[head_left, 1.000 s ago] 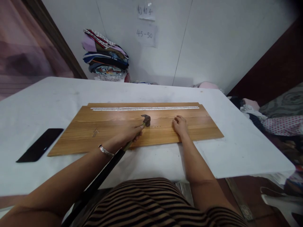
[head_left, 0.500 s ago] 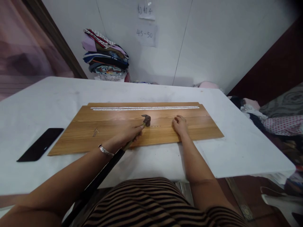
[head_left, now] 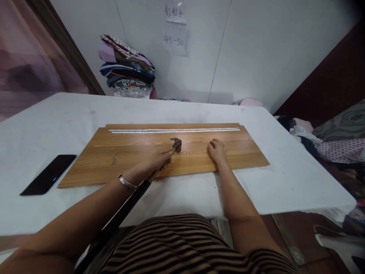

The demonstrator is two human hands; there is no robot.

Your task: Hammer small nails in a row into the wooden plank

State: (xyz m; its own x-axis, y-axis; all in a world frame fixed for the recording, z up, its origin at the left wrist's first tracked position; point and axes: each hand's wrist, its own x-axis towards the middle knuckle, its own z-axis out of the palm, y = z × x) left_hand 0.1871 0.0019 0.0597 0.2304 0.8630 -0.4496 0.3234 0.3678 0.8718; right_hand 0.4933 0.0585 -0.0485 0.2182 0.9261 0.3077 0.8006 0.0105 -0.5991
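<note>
A long wooden board lies across the white table. My left hand is closed round the handle of a small hammer, whose dark head rests on the board's middle. A short row of tiny nail heads shows just right of the hammer head. My right hand rests on the board to the right of them, fingers curled down against the wood. A pale measuring strip runs along the board's far edge. Two loose nails lie on the board's left part.
A black phone lies on the table left of the board. A pile of folded cloths leans against the wall behind, under paper notes. More fabric and clutter sit past the table's right edge.
</note>
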